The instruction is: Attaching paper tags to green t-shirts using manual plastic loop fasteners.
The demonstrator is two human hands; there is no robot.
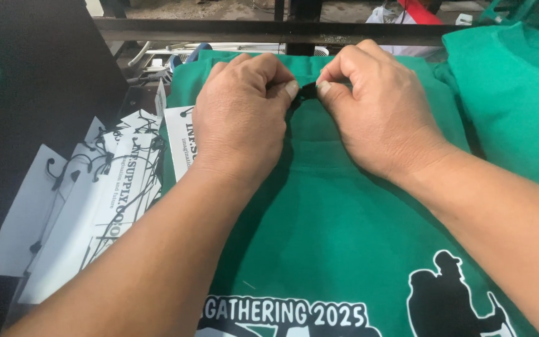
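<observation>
left hand (241,115) and right hand (375,103) pinch small black piece (307,92), probably a tag string, at green shirt (338,224) collar | risk: slips (tiny grip), snagging fabric

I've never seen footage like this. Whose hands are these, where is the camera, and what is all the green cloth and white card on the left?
There is no machine here: a person wears a camera on the head, looking down at their own two bare hands. The left hand and right hand meet at the neck of a green shirt spread flat, pinching a small black piece between their fingertips; what it is, I cannot tell. To the left lies a pile of white card tags with black strings. More green cloth lies at the right, and a dark metal bar crosses the top.
</observation>
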